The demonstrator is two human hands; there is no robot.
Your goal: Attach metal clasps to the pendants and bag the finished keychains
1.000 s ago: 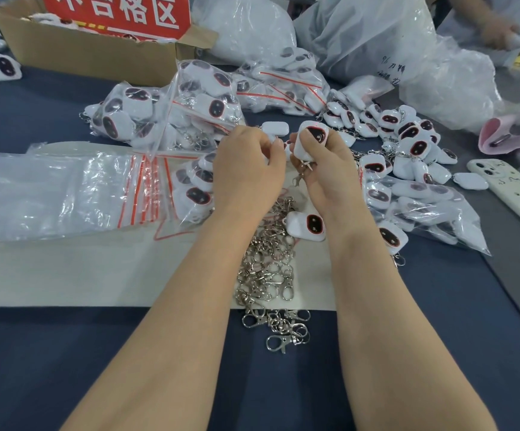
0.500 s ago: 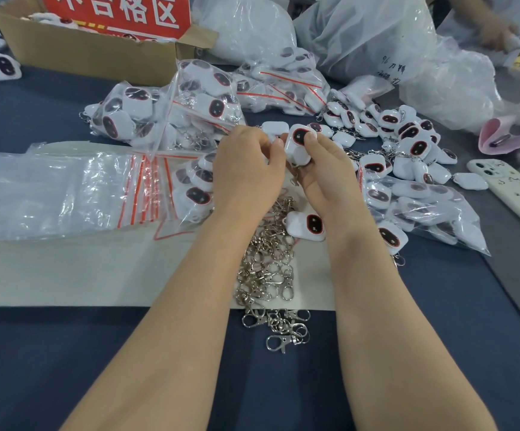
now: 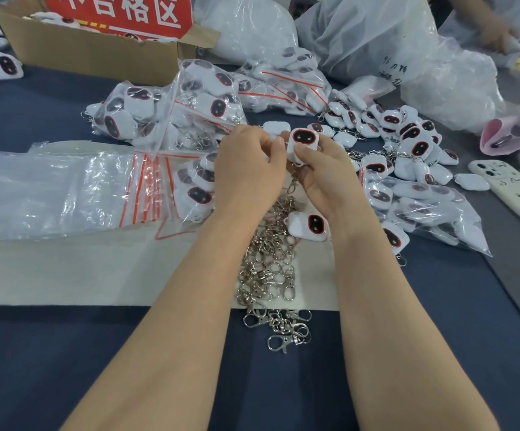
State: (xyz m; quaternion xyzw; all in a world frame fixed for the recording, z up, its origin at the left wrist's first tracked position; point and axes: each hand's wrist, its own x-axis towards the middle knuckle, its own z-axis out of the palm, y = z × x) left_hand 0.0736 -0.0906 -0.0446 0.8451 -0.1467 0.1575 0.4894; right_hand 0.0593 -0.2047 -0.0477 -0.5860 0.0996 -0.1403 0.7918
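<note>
A white pendant (image 3: 303, 141) with a dark red-rimmed face is held between both hands above the table's middle. My right hand (image 3: 324, 178) grips it with thumb across its lower edge; a metal clasp (image 3: 293, 183) dangles beneath it. My left hand (image 3: 249, 172) has its fingers curled against the pendant's left side; what they pinch is hidden. A pile of silver clasps (image 3: 271, 275) lies below the hands. Another pendant (image 3: 308, 226) lies by my right wrist. Empty zip bags (image 3: 56, 191) are stacked at the left.
Filled bags of keychains (image 3: 171, 110) lie behind the hands, more (image 3: 423, 209) to the right. Loose pendants (image 3: 408, 135) are heaped at the right. A cardboard box (image 3: 90, 54) stands at the back left, a phone (image 3: 514, 194) at the right edge. Another person's hand (image 3: 498, 35) works at the back right.
The pendant has been turned from tilted sideways to face up and shifted slightly left between the hands. My right thumb now lies across its lower edge.
</note>
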